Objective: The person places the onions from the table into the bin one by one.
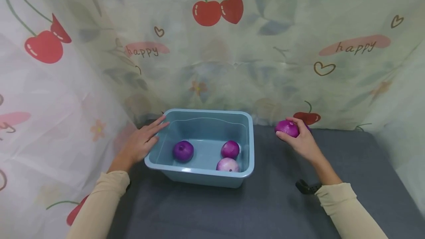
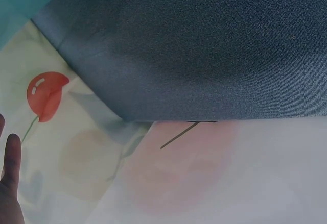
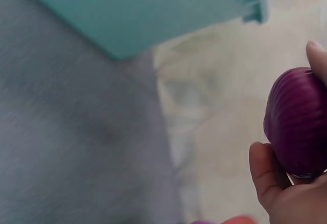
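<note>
A red onion (image 1: 287, 128) is gripped in my right hand (image 1: 301, 141), to the right of a blue plastic basin (image 1: 199, 178). The right wrist view shows the thumb and fingers around the purple onion (image 3: 297, 122). Fairly straight fingers of my left hand (image 1: 141, 141) rest at the basin's left rim. Inside the basin, one dark purple onion (image 1: 183, 151) lies on the left. Two more are at the right: a purple onion (image 1: 230, 149) and, in front of it, a paler onion (image 1: 227, 165) partly hidden by the front rim.
Just behind the right hand, a bit of another purple thing (image 1: 308, 128) peeks out, mostly hidden. Dark grey cloth (image 1: 265, 209) covers the table. A cherry-printed curtain (image 1: 232, 65) hangs along the back and sides. A black strap device (image 1: 307, 187) sits at the right wrist.
</note>
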`<control>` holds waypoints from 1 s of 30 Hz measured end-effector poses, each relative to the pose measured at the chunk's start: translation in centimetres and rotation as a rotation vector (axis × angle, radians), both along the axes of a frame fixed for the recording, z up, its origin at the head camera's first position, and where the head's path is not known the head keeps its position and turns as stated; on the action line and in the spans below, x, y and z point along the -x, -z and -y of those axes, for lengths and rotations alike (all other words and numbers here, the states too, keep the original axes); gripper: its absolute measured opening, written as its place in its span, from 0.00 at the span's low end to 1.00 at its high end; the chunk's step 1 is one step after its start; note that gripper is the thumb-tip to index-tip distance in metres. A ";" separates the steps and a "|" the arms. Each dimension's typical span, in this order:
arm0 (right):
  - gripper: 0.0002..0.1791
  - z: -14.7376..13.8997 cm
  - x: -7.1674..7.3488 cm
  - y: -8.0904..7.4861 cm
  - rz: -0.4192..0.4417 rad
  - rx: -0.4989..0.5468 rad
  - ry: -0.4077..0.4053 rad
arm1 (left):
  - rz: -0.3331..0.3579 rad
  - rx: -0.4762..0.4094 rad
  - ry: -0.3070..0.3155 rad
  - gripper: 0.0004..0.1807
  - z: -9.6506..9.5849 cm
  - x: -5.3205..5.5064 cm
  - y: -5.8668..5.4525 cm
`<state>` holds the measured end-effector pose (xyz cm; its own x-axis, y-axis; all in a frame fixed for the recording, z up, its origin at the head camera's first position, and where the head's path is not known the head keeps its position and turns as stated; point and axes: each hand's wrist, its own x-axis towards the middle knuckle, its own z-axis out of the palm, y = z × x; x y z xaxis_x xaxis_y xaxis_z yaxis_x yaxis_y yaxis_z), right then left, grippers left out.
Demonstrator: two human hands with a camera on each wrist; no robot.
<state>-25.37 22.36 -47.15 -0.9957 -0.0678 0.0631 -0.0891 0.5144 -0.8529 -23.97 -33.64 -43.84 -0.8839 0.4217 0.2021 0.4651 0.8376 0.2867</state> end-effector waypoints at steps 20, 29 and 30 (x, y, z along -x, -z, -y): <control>0.44 6.6 0.2 -10.0 -0.107 0.019 -0.218 | 0.004 -0.005 0.000 0.30 -0.2 -0.1 0.0; 0.43 10.5 1.3 -12.5 -0.189 0.066 -0.329 | 0.020 -0.002 -0.004 0.30 -0.1 0.0 -0.3; 0.43 11.0 1.5 -12.8 -0.194 0.070 -0.341 | 0.023 0.001 -0.003 0.30 -0.1 0.0 -0.3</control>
